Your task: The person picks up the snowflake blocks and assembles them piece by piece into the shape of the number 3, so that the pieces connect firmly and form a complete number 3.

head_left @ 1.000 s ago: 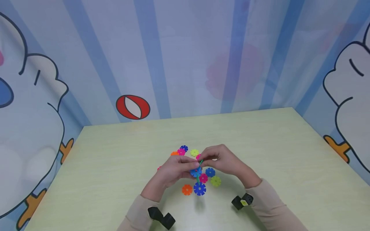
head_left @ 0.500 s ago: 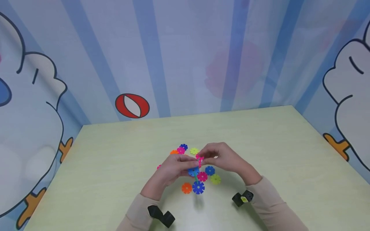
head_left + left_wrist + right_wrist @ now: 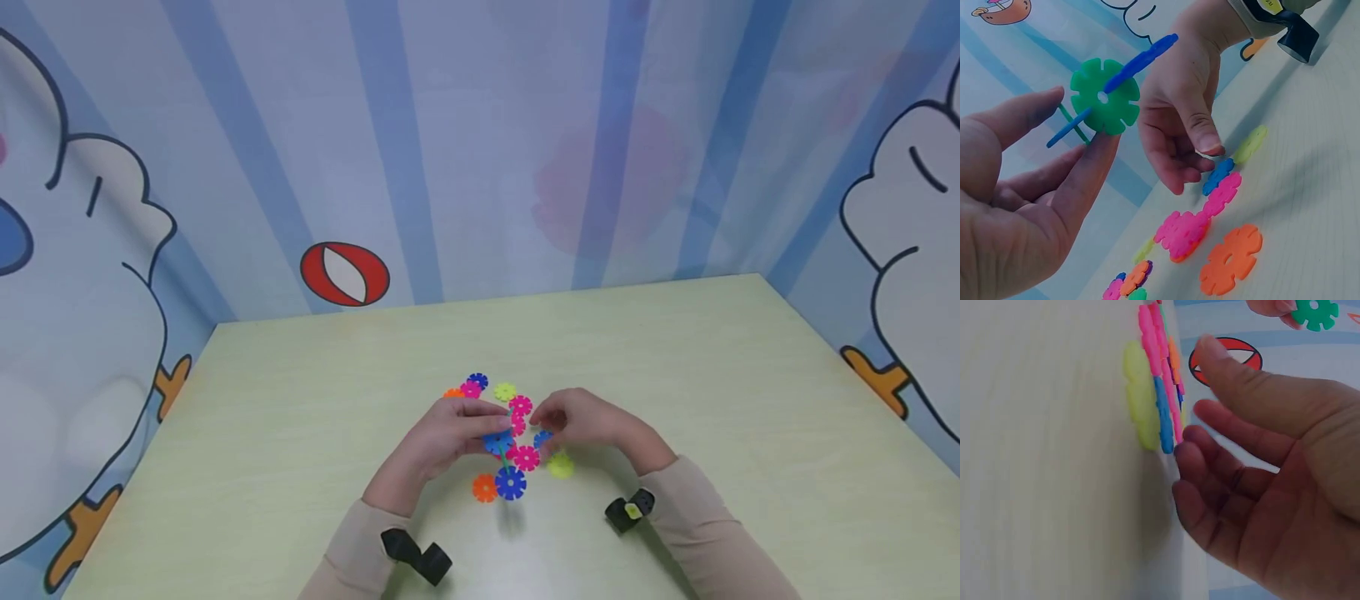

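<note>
My left hand (image 3: 442, 440) pinches a small joined piece of notched plastic snowflake discs, held above the table. In the left wrist view it has a green disc (image 3: 1105, 94) in the middle, a dark blue disc (image 3: 1141, 62) slotted on one side and a lighter blue disc (image 3: 1067, 128) on the other. Another green edge shows between thumb and fingers. My right hand (image 3: 583, 418) hangs over the table with loosely bent fingers, holding nothing. Nearest to it lies a loose blue disc (image 3: 1163, 415), beside a yellow disc (image 3: 1141, 397); whether fingertips touch the blue one I cannot tell.
Several loose discs lie around the hands: pink (image 3: 527, 458), orange (image 3: 484, 488), yellow-green (image 3: 505, 392) and dark blue (image 3: 477, 381). Some sit behind my left hand. The pale table (image 3: 675, 350) meets a printed backdrop (image 3: 495, 150) at its far edge.
My right hand has drawn away from the joined discs and come down to the right, towards the loose blue disc. My left hand keeps its hold, the piece tilting slightly.
</note>
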{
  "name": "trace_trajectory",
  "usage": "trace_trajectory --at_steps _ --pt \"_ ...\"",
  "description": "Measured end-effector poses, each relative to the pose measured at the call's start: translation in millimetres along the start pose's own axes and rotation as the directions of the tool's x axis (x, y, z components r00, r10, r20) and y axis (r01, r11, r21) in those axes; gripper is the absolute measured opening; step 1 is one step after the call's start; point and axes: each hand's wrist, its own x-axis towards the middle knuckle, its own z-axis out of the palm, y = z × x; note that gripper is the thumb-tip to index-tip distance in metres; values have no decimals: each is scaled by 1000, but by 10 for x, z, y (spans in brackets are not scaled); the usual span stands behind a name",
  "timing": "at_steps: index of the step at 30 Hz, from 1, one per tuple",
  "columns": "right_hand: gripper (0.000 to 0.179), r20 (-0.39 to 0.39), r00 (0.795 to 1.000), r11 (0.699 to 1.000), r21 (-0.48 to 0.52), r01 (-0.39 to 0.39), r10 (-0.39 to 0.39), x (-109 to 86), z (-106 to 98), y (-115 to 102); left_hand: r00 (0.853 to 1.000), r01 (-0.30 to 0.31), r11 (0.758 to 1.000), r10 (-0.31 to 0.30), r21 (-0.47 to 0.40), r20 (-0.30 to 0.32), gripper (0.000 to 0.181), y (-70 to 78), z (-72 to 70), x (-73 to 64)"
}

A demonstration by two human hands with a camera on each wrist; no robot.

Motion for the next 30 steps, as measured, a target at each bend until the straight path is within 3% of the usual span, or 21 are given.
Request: trace_trajectory --at_steps 5,20,26,30 --pt "36 4 999 998 -35 -43 43 18 41 27 1000 2 1000 -2 5 12 43 1 -6 1" --pt "17 -14 1000 997 -80 -16 15 37 67 43 999 10 1000 -9 -28 36 45 -19 -29 17" --pt "10 -49 999 999 -38 3 -5 36 17 51 999 12 999 -11 -33 38 45 -31 -31 20" --pt "6 -96 995 998 59 30 -24 14 -46 44 999 12 999 -10 -42 43 45 -34 -35 24"
